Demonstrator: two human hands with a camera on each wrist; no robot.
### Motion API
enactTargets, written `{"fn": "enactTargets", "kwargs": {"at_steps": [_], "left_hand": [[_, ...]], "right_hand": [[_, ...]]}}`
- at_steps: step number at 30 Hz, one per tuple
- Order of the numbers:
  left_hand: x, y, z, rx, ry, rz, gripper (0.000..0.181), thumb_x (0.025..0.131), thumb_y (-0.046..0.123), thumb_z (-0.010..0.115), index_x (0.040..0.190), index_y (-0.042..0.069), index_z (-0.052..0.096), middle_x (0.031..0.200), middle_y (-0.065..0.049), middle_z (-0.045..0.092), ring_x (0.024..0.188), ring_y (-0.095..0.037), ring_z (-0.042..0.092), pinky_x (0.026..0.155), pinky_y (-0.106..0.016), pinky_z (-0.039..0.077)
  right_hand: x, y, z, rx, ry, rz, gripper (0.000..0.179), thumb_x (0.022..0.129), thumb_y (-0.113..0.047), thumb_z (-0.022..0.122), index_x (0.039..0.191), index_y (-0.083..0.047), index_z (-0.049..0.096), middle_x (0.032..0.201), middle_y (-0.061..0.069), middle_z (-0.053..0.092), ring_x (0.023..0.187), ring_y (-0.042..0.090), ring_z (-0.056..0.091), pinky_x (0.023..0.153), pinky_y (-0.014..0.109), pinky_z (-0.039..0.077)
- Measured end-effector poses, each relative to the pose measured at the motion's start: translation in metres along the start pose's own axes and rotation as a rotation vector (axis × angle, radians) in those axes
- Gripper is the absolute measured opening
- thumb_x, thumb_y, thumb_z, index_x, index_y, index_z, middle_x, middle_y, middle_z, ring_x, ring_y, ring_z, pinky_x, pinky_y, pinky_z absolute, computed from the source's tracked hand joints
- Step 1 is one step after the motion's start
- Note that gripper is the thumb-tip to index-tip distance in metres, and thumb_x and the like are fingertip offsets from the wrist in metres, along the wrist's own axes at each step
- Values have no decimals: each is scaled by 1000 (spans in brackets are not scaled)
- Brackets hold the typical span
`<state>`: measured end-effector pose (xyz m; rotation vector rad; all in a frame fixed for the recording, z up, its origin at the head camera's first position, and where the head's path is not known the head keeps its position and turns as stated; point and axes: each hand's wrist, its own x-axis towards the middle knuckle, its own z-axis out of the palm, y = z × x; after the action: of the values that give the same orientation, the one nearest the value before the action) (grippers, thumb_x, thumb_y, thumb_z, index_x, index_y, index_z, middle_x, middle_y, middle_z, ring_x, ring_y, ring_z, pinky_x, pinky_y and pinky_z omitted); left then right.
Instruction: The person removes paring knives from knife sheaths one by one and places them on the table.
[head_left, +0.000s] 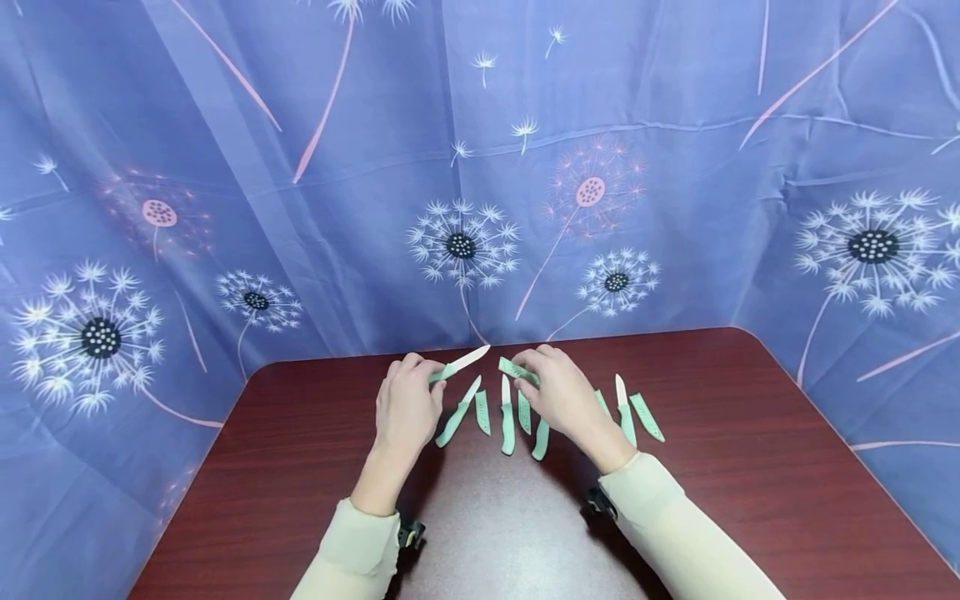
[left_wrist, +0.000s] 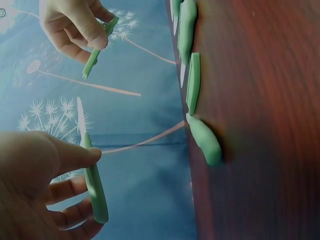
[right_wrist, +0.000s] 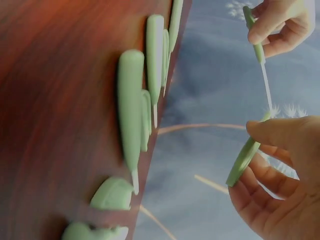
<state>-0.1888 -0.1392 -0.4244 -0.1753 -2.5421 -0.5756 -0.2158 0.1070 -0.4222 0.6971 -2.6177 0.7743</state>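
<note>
My left hand (head_left: 407, 404) pinches a small knife (left_wrist: 95, 192) by its mint-green handle, thumb on one side and fingers on the other. The knife's white blade (head_left: 468, 359) is bare and slants up to the right. My right hand (head_left: 564, 392) holds a mint-green blade sheath (right_wrist: 244, 161) between thumb and fingers. Both things are held above the table's far part, the blade tip pointing towards the sheath with a small gap in the head view. Just below lie a bare knife (head_left: 453, 422) and its neighbouring sheath (head_left: 483, 413).
More green-handled knives, such as one at the middle (head_left: 507, 429) and one on the right (head_left: 627, 423), lie in a row on the dark red table (head_left: 315, 483). Sheaths (head_left: 647, 417) lie between and beside them. A blue dandelion-print curtain (head_left: 360, 275) hangs behind the table's far edge.
</note>
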Motion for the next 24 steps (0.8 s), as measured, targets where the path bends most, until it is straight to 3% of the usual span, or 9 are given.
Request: {"fn": "enactTargets", "kwargs": {"at_steps": [10,16,19,24], "left_hand": [[0,-14,-6,6,6,-70,20,89,7,85,108,10,82,103,-7,70,92,-32,64,77,-49,57],[1,-22,-8,21,-34,-141,22,91,9,83,113,8,81,105,-9,71,98,-33,66,79,-52,58],[1,-25,-9,23,-56,-184,22,92,10,82,114,8,80,106,-10,70,100,-34,66,81,-54,58],[0,-30,-9,19,-86,-243,21,94,10,80,115,5,79,102,-12,69,100,-37,68,81,-57,58]], "right_hand": [[22,-22,17,97,-106,79,28,96,-13,80,122,-7,73,107,9,70,101,27,71,83,42,58],[37,-36,32,127,-182,106,31,98,-16,79,126,-6,70,109,9,73,101,25,72,84,39,59],[44,-45,40,142,-220,128,32,98,-18,79,126,-6,69,105,6,72,94,21,71,79,37,58],[53,-60,55,119,-239,169,24,94,-18,83,112,-6,70,85,2,66,76,18,64,72,36,55]]}}
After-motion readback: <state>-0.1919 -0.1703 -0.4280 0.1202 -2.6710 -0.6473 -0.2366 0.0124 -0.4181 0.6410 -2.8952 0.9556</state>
